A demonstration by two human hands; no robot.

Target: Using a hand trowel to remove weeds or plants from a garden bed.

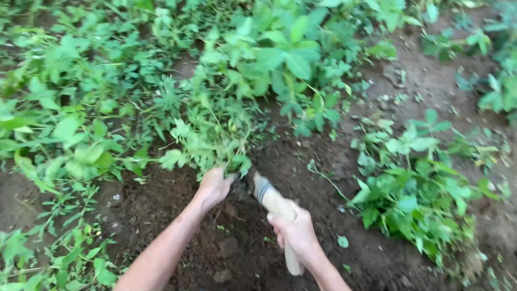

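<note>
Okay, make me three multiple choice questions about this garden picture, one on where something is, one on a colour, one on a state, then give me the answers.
1. Where is the left hand?
A. gripping the weed clump
B. flat on the bare soil
C. on the tool

2. What colour is the tool handle?
A. blue
B. pale wood
C. black

3. How is the right hand?
A. open, empty
B. closed around the handle
C. out of view

Answers: 1 A, fingers are closed at the clump's base. 2 B, the shaft is light tan with a metal collar. 3 B, fingers wrap the shaft over the dark soil.
</note>
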